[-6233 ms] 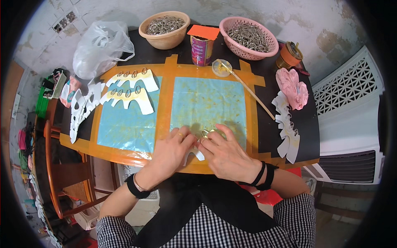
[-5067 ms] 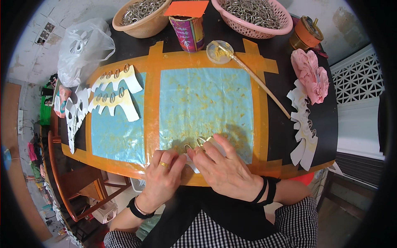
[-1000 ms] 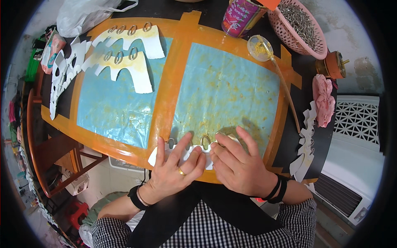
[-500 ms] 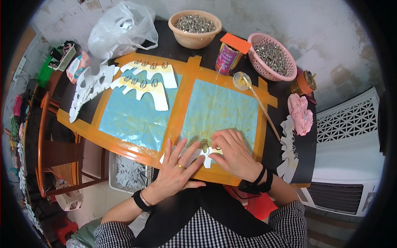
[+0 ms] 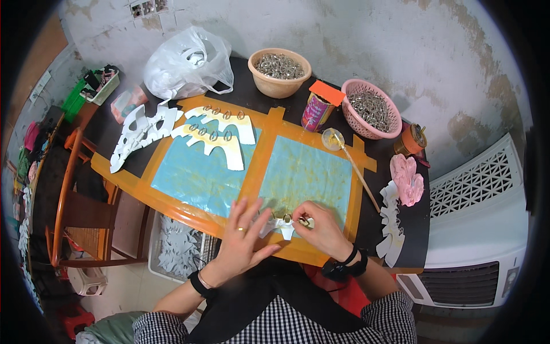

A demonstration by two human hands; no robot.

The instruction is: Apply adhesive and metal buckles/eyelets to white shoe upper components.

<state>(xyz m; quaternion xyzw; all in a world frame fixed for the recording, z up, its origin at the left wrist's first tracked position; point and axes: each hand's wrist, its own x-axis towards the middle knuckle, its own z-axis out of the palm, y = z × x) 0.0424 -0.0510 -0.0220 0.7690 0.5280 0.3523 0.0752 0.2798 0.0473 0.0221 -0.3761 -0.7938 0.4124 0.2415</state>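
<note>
A white piece (image 5: pixel 286 232) with a scalloped, cut-out outline lies at the near edge of the tabletop (image 5: pixel 415 241), over orange tape (image 5: pixel 309 255) and the lower edge of a blue sheet (image 5: pixel 309 178). Partly hidden by the hands, it shows a narrow tab pointing toward the person and a metal ring (image 5: pixel 287 218) standing at its far edge. Its surface looks matte and clean white in the middle; a yellowish patch shows near its right end.

The left hand (image 5: pixel 246 232) is at the piece's left end, its fingers spread apart. The right hand (image 5: pixel 322 229) is at the right end, thumb and fingertips bunched close together; whether they clamp a ring or the piece cannot be told. Two similar white pieces (image 5: pixel 232 155), yellow-stained and ringed, lie farther left.
</note>
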